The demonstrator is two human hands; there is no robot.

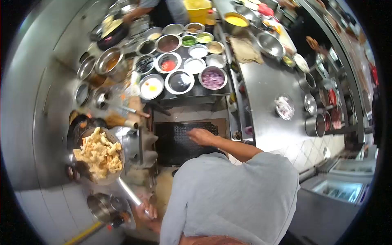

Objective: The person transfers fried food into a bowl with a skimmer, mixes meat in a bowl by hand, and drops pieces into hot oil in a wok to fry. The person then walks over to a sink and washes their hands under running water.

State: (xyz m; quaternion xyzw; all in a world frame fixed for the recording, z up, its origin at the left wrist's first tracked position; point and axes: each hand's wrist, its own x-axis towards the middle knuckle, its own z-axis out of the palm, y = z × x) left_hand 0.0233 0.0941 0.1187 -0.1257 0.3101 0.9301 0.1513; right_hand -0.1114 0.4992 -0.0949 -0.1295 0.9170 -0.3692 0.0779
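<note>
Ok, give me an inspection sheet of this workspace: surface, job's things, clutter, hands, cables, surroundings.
Surface: the steel counter on the right carries a bowl of white pieces, among other things.
Job's things: a strainer is heaped with golden pieces; a dark pan shows behind it.
Clutter: metal bowls crowd the dark table at upper middle, one with chopped purple pieces.
Hands: the left hand grips the strainer's handle; the right hand shows against a dark floor mat, nothing seen in it.
Cables: nothing seen.
Surroundings: a co-worker's hand at upper left; a yellow container at the top.
</note>
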